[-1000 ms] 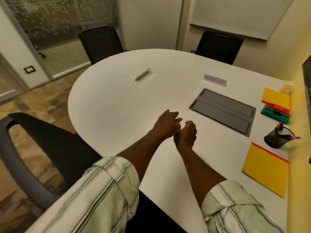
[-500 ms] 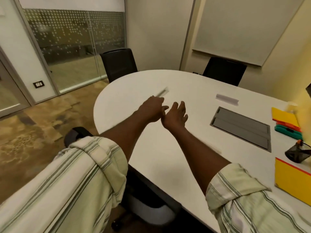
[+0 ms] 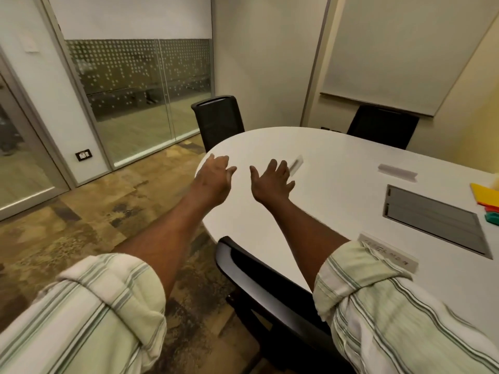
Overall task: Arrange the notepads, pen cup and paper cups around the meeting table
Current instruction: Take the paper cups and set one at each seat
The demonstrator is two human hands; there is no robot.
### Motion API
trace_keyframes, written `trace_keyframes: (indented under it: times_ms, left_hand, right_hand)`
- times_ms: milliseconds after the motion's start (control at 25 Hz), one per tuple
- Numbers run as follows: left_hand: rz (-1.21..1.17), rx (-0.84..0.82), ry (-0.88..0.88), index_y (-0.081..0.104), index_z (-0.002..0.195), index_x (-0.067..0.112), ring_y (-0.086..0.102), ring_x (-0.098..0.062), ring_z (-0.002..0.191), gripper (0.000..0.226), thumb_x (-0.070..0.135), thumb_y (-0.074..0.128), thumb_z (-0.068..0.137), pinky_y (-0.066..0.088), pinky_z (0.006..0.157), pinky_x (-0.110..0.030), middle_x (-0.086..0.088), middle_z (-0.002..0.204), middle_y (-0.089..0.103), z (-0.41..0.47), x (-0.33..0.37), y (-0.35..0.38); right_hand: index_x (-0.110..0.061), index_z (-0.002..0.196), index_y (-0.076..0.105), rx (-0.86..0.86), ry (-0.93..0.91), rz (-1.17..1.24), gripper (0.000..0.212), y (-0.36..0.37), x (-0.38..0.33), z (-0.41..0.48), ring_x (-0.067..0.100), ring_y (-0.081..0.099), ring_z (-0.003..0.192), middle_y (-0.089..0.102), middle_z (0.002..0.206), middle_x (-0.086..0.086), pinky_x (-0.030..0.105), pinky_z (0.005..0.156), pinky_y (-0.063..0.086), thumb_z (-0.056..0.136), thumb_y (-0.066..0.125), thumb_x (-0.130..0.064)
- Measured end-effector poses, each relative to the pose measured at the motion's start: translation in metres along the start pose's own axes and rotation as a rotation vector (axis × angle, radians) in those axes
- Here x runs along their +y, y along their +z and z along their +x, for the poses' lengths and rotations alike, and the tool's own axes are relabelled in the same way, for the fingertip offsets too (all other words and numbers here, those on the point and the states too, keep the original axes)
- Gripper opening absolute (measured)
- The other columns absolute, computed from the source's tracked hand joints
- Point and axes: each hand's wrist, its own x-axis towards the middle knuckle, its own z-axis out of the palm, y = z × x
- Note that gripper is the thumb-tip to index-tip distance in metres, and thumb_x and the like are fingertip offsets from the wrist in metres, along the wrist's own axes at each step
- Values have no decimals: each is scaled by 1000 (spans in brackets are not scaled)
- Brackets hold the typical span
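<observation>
My left hand (image 3: 214, 178) and my right hand (image 3: 272, 180) are stretched out over the rounded left end of the white meeting table (image 3: 337, 157), fingers spread, palms down, holding nothing. A stack of notepads (image 3: 486, 197), yellow on top with orange and green below, lies cut off at the far right edge of the view. The pen cup and the paper cups are out of sight.
A grey cable hatch (image 3: 434, 222) is set into the table on the right. Three name plates lie on it: (image 3: 296, 163), (image 3: 397, 172), (image 3: 388, 255). Black chairs stand at the far end (image 3: 218, 121), far right (image 3: 383, 128) and just below my arms (image 3: 270, 287). Glass partition on the left.
The view has swung left and up, so the pen cup and the near yellow notepad have left the frame. My hands, close together before, have moved apart and spread their fingers.
</observation>
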Motion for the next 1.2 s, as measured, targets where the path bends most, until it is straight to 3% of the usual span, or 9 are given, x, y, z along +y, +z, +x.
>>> trace_keyframes:
  times_ms: [320,480,640,920,1040,1200]
  left_hand:
    - [44,-6,-30,22,149,13,18,-28,145,57,37,37,99,20,117,-41,-10,154,28,105,-146,-7]
    - [49,-11,-84,14,150,19,17,-30,145,61,41,36,98,23,116,-44,-13,154,26,173,-217,-11]
    - [39,-101,-75,17,149,15,13,-26,146,61,43,33,98,17,119,-41,-10,157,21,226,-294,-11]
    - [-42,-220,-101,21,148,8,15,-25,146,62,45,28,99,16,119,-39,-12,156,23,341,-452,-12]
    - [-87,-215,-8,26,146,9,18,-25,145,66,53,25,96,18,118,-39,-12,154,28,406,-498,-24]
    - [-78,-164,84,34,142,8,26,-26,141,69,57,23,94,20,115,-37,-12,148,37,488,-550,-26]
  right_hand:
    - [-11,148,15,23,-42,-60,73,115,-100,112,34,7,146,9,158,17,60,112,11,95,25,-60]
    - [-12,149,14,15,-36,-74,75,167,-156,167,34,8,146,10,158,17,60,112,11,94,23,-62]
    - [-13,148,16,0,-49,-83,74,223,-211,206,35,11,145,12,157,17,61,111,14,94,20,-63]
    - [-17,149,14,-16,90,-90,73,345,-304,278,33,8,146,8,158,13,62,112,11,93,19,-64]
    - [-18,149,14,-28,167,-64,74,389,-359,312,32,7,147,8,159,12,63,113,10,93,19,-65]
    - [-16,149,16,-17,116,-97,76,433,-416,363,30,7,147,10,158,12,63,112,10,92,16,-66]
